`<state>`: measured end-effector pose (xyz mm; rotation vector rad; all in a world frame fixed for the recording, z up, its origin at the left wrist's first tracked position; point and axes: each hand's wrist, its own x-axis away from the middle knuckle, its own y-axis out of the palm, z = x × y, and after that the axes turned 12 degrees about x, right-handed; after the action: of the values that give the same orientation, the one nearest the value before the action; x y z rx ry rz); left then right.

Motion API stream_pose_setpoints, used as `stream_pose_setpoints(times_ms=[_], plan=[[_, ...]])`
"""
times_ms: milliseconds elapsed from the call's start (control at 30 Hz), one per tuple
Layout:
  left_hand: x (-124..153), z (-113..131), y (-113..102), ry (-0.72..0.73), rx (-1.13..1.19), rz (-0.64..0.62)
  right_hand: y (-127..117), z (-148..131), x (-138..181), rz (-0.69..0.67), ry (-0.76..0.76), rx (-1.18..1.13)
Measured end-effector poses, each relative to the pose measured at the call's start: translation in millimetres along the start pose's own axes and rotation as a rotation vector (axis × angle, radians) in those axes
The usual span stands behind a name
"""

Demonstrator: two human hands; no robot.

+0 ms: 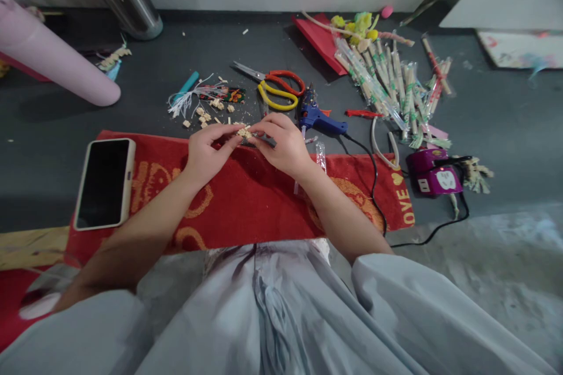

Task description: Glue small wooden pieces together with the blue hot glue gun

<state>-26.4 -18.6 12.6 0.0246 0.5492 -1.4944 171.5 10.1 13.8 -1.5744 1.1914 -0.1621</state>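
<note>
Between my fingertips, above the far edge of a red towel (246,205), is a small cream-coloured knobbly piece (244,132). My left hand (211,151) pinches it from the left with thumb and forefinger. From the other side my right hand (281,143) grips it too, its fingers closed and partly hiding it. Similar small cream pieces (204,114) and crumbs lie just beyond my left hand. Scissors (275,85) with one red and one yellow handle lie past my right hand, beside a blue glue gun (323,120).
A phone (105,184) rests on the towel's left end. White threads (189,96) lie near a teal stick. Bundled wrapped sticks (387,76) are at the back right. A black cord runs by a purple power block (435,173). A pink cylinder (61,53) is at left.
</note>
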Motion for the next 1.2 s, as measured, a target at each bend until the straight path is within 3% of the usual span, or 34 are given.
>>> stream_pose_setpoints(times_ms=[267,967,1200], plan=[[-0.2,0.1,-0.2,-0.05,-0.006,0.011,0.8,0.1,-0.3,-0.023,0.018,-0.041],[0.8,-0.3,-0.6,-0.016,-0.027,0.002,4.3,1.2,-0.7,-0.022,0.039,-0.149],[2.6,2.7,3.2,-0.044,0.074,0.028,1.2,-3.8,-0.7,0.01,0.142,-0.345]])
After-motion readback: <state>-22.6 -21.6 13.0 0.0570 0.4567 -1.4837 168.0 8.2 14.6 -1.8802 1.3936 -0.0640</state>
